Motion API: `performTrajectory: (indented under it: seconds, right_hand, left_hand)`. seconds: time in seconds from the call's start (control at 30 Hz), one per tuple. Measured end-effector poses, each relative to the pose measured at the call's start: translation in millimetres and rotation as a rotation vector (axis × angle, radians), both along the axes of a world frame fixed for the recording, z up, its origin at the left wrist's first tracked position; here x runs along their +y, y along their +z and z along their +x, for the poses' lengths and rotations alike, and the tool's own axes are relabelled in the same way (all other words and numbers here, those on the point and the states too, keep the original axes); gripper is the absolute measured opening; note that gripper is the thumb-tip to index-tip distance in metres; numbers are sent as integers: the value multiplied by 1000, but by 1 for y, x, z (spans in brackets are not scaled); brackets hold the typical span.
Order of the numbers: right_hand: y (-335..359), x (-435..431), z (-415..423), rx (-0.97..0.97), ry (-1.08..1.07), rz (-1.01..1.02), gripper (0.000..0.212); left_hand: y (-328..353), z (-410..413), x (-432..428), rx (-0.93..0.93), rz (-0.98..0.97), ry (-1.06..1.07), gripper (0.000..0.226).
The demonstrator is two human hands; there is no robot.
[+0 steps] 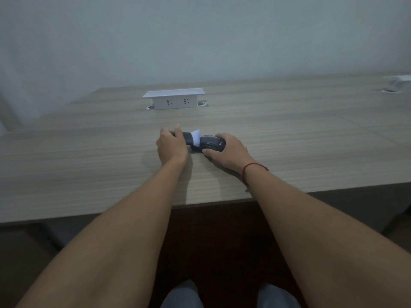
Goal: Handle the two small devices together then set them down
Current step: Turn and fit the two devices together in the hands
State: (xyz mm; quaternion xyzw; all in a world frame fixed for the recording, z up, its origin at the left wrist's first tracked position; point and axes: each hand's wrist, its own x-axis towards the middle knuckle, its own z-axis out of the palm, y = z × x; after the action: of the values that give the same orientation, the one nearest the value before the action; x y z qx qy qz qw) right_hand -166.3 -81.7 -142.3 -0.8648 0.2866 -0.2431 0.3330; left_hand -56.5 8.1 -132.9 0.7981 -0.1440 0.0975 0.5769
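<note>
Two small dark devices meet in the middle of the wooden table [89,152]. My left hand [172,146] grips a dark brush-like device with a white tip [191,137], the tip pointing right. My right hand [229,152] wraps a black computer mouse [211,145] that lies on the table. The white tip touches or rests just over the mouse's left end. Fingers hide part of both devices.
A white pop-up socket box [174,99] stands on the table beyond the hands. Another white fitting [400,82] sits at the far right edge. A red string bracelet [249,171] circles my right wrist. The table's front edge runs just under my forearms.
</note>
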Motion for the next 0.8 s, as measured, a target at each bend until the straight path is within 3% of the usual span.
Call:
performTrajectory:
  seconds: [0.07,0.17,0.27,0.4,0.5,0.6,0.73,0.8]
  right_hand:
    - [0,1,0,-1,-14,-5,55]
    - [-2,2,3,4,-18,10,67]
    - [-1,2,4,20,-25,-26,63]
    - [-1,2,1,-9,-34,-35,61]
    - [-3,3,2,-30,-44,-27,57]
    - [-3,2,4,-23,-49,-44,52]
    - [-5,1,5,-28,-39,-22,61]
    - [-3,0,4,-31,-42,-9,64]
  left_hand:
    - [1,1,2,29,11,59,39]
    - [4,-3,-1,2,-86,-55,38]
    - [3,-8,-1,12,-104,-161,35]
    - [-2,-4,2,2,82,-30,28]
    - [2,-7,2,16,-60,-124,24]
    - [3,-10,1,1,-68,-189,27]
    - [2,-5,2,51,63,26,33]
    - [3,-7,1,-22,-13,-43,29]
